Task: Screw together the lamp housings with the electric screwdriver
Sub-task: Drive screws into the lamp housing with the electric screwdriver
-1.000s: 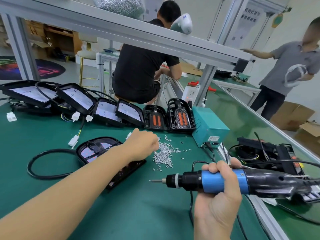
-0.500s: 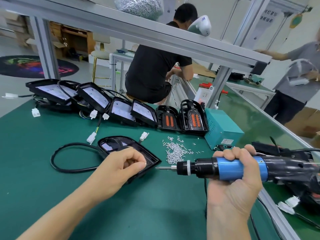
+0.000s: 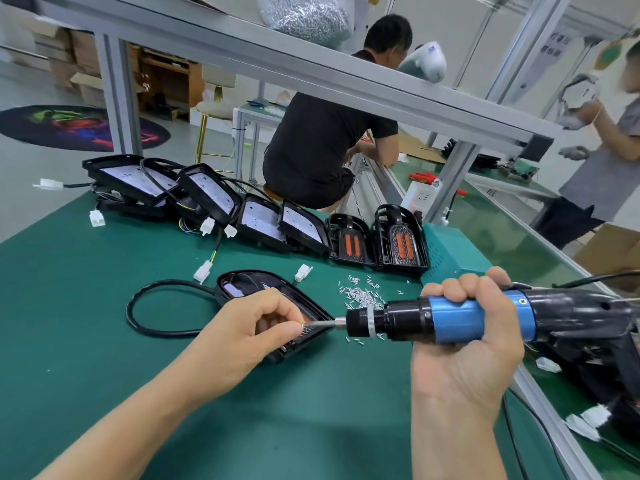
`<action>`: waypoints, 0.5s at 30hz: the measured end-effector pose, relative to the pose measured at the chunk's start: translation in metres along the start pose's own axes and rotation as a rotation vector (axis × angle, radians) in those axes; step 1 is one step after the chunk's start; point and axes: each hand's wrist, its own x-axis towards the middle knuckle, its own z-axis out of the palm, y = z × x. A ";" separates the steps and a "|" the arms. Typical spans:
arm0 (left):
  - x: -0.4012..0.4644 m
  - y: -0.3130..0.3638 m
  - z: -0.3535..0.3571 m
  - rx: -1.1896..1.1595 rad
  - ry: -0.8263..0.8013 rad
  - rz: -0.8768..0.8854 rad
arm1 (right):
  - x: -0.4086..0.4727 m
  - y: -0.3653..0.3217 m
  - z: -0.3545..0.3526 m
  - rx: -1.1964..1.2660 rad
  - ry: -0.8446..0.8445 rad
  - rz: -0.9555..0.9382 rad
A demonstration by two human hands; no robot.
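Note:
A black lamp housing (image 3: 242, 285) with a looped black cable lies on the green mat (image 3: 104, 341) in front of me. My left hand (image 3: 252, 336) hovers over its near right end and pinches a small silver screw (image 3: 306, 326) against the screwdriver's bit. My right hand (image 3: 464, 344) grips the blue and black electric screwdriver (image 3: 450, 317), held level with its tip pointing left. A pile of loose screws (image 3: 363, 294) lies just behind the tool's nose.
A row of several lamp housings (image 3: 214, 199) with white connectors leans along the back of the mat, ending at a teal power box (image 3: 446, 251). More black parts and cables lie at the right edge (image 3: 595, 368). Two people work beyond the metal frame.
My left hand came back from the screw pile to the housing and now meets the bit with a screw. The screwdriver's tip has moved left toward the fingers.

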 end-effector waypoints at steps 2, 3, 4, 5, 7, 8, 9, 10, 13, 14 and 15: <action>-0.001 -0.001 -0.002 -0.003 0.007 0.006 | -0.001 0.001 0.002 -0.006 -0.005 0.002; -0.001 -0.002 -0.003 -0.005 0.012 0.007 | -0.001 0.002 0.002 -0.006 -0.007 0.004; -0.001 -0.003 -0.004 -0.004 0.013 0.008 | -0.001 0.003 0.003 -0.006 -0.010 0.005; -0.001 -0.004 -0.005 -0.001 0.013 0.009 | -0.001 0.004 0.004 -0.007 -0.014 0.007; -0.002 -0.007 -0.006 0.007 0.014 0.017 | -0.002 0.006 0.006 -0.010 -0.023 0.012; -0.002 -0.008 -0.008 0.009 0.015 0.023 | -0.002 0.008 0.007 -0.012 -0.030 0.016; -0.002 -0.010 -0.009 0.009 0.011 0.026 | -0.001 0.010 0.009 -0.013 -0.041 0.022; -0.003 -0.011 -0.011 0.013 0.002 0.029 | -0.001 0.011 0.009 -0.015 -0.052 0.027; -0.001 -0.015 -0.020 0.113 -0.010 0.068 | -0.001 0.018 0.011 -0.041 -0.085 0.028; 0.002 -0.017 -0.023 0.210 0.000 0.094 | -0.001 0.021 0.011 -0.060 -0.094 0.024; 0.004 -0.018 -0.026 0.333 0.003 0.125 | -0.001 0.025 0.011 -0.085 -0.103 0.018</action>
